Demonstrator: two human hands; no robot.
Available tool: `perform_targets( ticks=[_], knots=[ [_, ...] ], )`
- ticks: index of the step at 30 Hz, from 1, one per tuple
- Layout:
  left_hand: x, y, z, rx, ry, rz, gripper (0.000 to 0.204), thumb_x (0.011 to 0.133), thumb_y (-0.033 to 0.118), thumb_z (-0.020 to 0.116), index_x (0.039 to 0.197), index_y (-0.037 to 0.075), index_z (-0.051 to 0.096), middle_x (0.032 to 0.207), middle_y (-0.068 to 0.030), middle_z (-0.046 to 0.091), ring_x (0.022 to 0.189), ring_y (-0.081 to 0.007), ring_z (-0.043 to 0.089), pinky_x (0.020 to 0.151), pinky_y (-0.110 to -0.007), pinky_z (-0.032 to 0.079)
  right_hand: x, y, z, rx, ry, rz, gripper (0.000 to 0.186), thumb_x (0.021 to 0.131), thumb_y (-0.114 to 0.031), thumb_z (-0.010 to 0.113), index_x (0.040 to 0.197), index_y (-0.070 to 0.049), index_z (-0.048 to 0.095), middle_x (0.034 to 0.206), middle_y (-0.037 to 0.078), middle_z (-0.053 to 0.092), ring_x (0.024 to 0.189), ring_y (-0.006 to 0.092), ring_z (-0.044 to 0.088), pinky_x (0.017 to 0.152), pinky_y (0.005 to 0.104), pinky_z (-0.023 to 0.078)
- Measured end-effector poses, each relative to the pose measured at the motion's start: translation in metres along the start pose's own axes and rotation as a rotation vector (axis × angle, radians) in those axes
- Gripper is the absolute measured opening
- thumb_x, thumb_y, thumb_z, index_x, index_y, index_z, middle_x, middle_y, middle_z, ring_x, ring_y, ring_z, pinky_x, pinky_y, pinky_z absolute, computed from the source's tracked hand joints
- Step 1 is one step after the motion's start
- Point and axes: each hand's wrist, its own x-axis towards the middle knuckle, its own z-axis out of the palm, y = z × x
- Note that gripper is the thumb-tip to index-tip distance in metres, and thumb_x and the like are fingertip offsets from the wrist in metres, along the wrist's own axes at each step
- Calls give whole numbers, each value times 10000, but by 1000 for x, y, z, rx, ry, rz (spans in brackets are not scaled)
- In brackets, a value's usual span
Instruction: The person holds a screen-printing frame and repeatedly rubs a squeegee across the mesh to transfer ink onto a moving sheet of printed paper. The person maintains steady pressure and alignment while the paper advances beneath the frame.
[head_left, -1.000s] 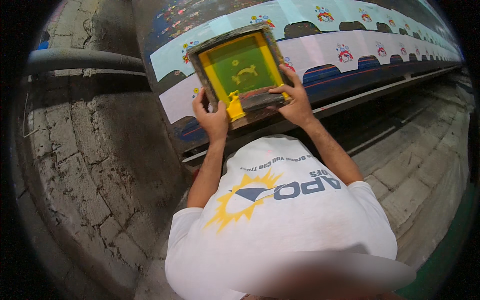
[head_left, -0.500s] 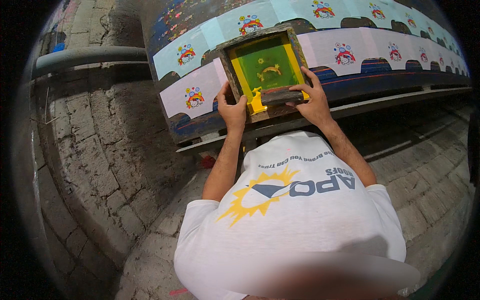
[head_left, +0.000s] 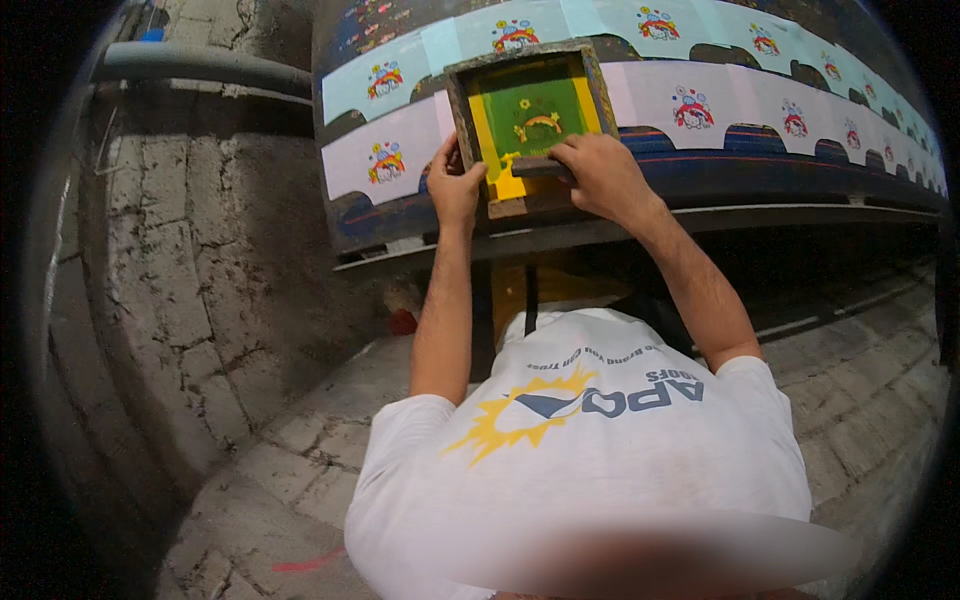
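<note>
A wooden screen-printing frame (head_left: pixel 603 98) with green mesh lies over the row of pink cut pieces on the table. My left hand (head_left: pixel 455 190) grips the frame's left side, thumb on the near corner and fingers around the outer edge. Within the frame, my right hand (head_left: pixel 606 178) is closed on the right end of a dark squeegee (head_left: pixel 538 167), which lies crosswise near the frame's near end. Bright yellow ink (head_left: pixel 508 186) pools beside and below the squeegee's left end. The mesh bears a small rainbow-and-flower design. Whatever piece is under the frame is hidden.
Pink pieces (head_left: pixel 345 168) and light-blue pieces (head_left: pixel 350 97), each with a colourful cartoon print, lie in two rows along the long dark table (head_left: pixel 660 185). A grey pipe (head_left: pixel 200 68) runs at the left above a paved floor (head_left: pixel 165 250).
My right hand has let go of the frame's right side and wrapped around the squeegee. The squeegee has moved slightly up the screen. My left hand keeps its hold.
</note>
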Motion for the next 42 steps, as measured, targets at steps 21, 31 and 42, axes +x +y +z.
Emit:
perform_targets(
  ticks=[21,31,42],
  knots=[
    [0,-14,10,526,83,431,667,891,105,649,1527,-75,562,1346,-270,629,1275,-419,626,1129,-468,499,14,3,2,16,6,81,409,834,-90,788,1244,-92,788,1128,162,790,1062,357,766,949,500,622],
    [3,-21,8,580,82,412,684,910,147,687,1561,-22,561,1355,-245,627,1245,-380,655,1093,-455,527,11,2,33,-117,136,-15,536,777,-67,852,1294,-135,733,1178,90,733,1156,313,710,974,466,627],
    [-6,-7,8,559,110,409,637,894,113,706,1505,-41,606,1329,-237,642,1247,-374,660,1095,-455,534,124,66,18,-83,33,69,489,852,-176,803,1339,-176,757,1182,135,791,1104,351,760,959,501,623]
  ],
)
